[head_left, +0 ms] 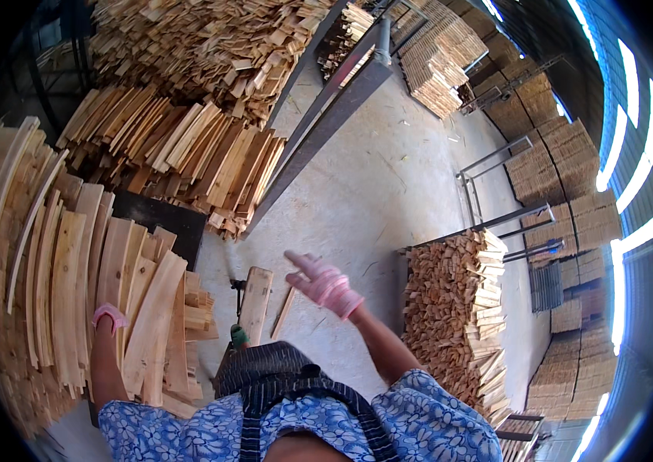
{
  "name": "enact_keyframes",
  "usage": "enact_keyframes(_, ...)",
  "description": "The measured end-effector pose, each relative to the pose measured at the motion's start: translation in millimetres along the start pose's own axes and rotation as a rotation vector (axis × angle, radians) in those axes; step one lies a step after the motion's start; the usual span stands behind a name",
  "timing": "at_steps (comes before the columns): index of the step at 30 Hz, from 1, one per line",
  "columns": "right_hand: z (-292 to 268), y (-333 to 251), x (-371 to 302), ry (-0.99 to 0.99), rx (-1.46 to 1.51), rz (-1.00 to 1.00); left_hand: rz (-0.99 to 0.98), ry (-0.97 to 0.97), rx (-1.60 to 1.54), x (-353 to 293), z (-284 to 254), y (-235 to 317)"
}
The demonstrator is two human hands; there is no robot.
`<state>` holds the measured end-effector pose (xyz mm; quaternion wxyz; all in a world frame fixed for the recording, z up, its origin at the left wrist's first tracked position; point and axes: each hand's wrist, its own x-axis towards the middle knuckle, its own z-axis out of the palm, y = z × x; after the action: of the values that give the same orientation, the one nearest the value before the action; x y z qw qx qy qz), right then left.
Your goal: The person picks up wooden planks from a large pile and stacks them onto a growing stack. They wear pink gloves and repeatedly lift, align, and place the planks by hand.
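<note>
My left hand (109, 316), in a pink and white glove, is closed on a wooden board (115, 266) in the stack at the left. Its fingertips are hidden. Several more pale boards (68, 258) lie side by side around it, some bowed. My right hand (323, 286), gloved the same way, is held out in front of my body with its fingers stretched, slightly blurred, and nothing in it. Below and left of that hand, a short board (256, 296) stands by a dark metal part (239, 296), and a thin strip of wood (283, 313) is beside it.
A row of boards (180, 146) leans behind a dark metal rail (319, 131), with a large wood heap (203, 46) beyond. Wood pieces are piled in a rack (450, 300) at the right. Tall stacks (565, 169) line the far wall. Concrete floor (373, 177) runs between.
</note>
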<state>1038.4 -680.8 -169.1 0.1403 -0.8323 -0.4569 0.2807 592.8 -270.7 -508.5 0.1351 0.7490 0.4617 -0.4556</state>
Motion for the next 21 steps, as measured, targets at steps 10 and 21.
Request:
enact_keyframes(10,-200.1,-13.0,39.5,0.601,-0.208,-0.274,-0.119,0.074,0.058,6.9,4.1,-26.6)
enact_keyframes(21,-349.8,-32.4,236.2,0.726,-0.551,-0.530,-0.218,-0.031,-0.084,-37.0,10.6,-35.3)
